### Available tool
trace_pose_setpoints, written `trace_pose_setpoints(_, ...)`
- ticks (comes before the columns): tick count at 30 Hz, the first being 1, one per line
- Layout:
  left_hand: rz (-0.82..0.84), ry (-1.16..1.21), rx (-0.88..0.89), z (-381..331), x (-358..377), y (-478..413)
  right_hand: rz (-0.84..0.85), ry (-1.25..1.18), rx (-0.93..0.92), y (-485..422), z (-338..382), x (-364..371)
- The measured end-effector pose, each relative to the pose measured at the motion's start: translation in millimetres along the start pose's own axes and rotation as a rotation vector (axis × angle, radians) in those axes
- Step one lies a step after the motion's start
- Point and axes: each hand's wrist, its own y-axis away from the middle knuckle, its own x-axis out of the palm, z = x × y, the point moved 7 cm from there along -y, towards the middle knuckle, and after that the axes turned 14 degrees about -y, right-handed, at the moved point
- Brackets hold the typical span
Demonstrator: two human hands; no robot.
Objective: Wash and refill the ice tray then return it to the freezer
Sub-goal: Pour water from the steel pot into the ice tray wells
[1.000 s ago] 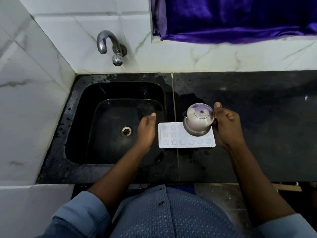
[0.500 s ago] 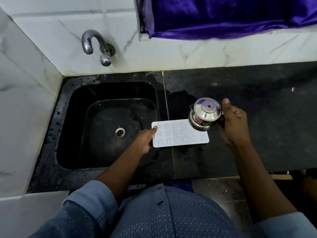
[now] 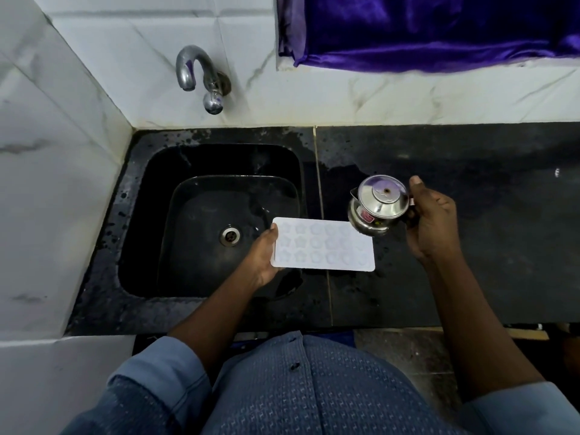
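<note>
Black stone worktop [image 3: 470, 246], wet in patches, is spanning the middle of the frame below white marble-look tiles. At centre frame the white ice tray [image 3: 323, 246] is lying flat, cavities up, straddling the right rim of the sink [image 3: 150, 215] and the worktop. The left hand [image 3: 262, 259] is pinching the tray's left end, thumb on top, over the basin. Whether the tray's right end is resting on the stone cannot be told, nor whether the cavities are holding water. The right hand [image 3: 433, 221] is gripping the handle of a lidded steel jug [image 3: 378, 205], which is hanging upright over the tray's upper right corner. A tap [image 3: 201, 73] is standing at upper left, with no stream showing.

Judgement: filling appears to be in hand.

Risks:
- The one-ended grip is leaving the tray free to sag or tip, spilling any fill into the basin.
- The shallow cavities are inviting overflow from a fast pour.
- The wet stone is offering poor footing for the tray.
</note>
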Motion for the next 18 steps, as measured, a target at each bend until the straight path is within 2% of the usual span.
trace_pose_setpoints(8,-0.033,0.115,0.040,-17.4,-33.4,27.4,0.102,0.054,0.028,-6.9,0.9,42.5)
trace_pose_setpoints(18,-0.103,0.225,0.202,-72.5,-92.0,87.5,0.411,0.175,0.072,-14.1,15.0,166.7)
